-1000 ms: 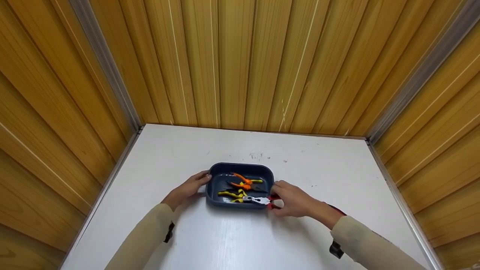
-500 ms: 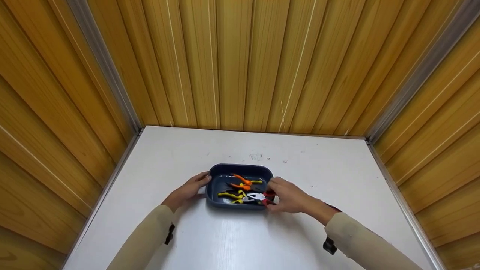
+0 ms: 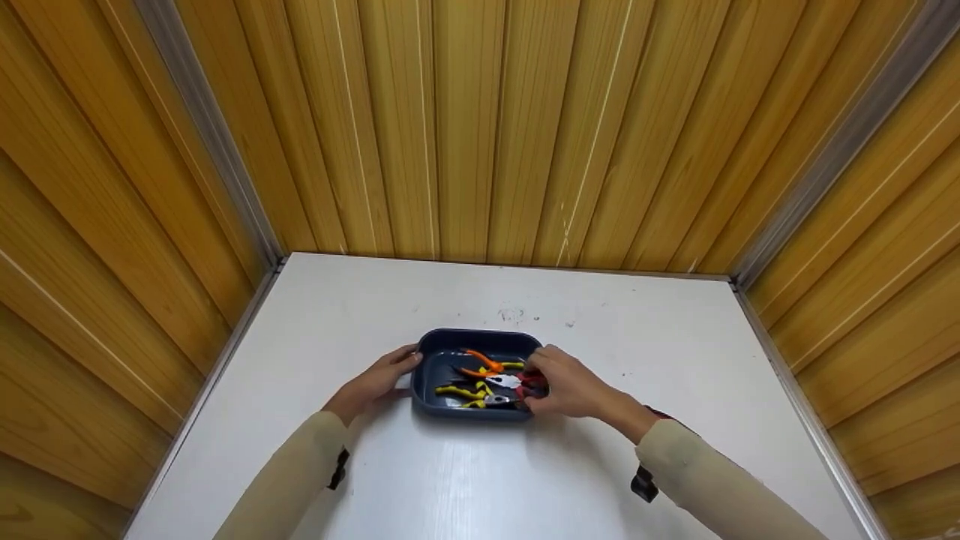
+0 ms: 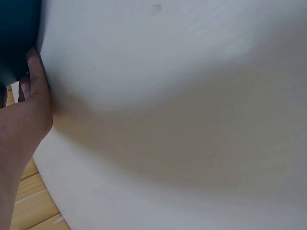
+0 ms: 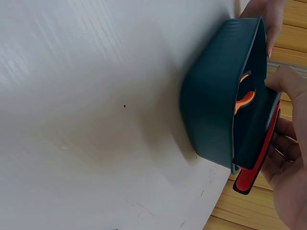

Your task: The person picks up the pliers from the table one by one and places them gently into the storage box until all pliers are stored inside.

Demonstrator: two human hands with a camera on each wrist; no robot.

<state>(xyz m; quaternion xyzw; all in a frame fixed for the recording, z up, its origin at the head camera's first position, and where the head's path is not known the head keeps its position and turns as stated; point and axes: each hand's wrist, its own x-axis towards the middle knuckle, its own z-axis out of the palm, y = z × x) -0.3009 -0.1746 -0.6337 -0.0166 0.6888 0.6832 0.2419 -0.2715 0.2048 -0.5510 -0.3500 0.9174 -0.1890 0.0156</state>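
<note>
A dark blue basin (image 3: pixel 469 412) stands on the white table. At its left end my left hand (image 3: pixel 384 375) holds it, thumb at the rim and fingers along the outer wall. My right hand (image 3: pixel 571 382) grips red-handled pliers (image 3: pixel 504 381) over the basin's right end, their silver head pointing left. In the right wrist view one red and black handle (image 5: pixel 256 165) sticks out past the rim. Orange-handled pliers (image 3: pixel 491 367) and yellow-handled pliers (image 3: pixel 459 390) lie inside the basin. My right fingers hide part of the red handles.
The white table (image 3: pixel 360 300) is bounded by wood-look panels (image 3: pixel 465 150) at the back and both sides, with grey metal posts (image 3: pixel 217 142) in the corners. Small dark marks (image 3: pixel 512 315) show on the tabletop behind the basin.
My right hand has moved left with the red-handled pliers, bringing them from the basin's right rim further in over the other pliers. The left hand and basin have stayed nearly still.
</note>
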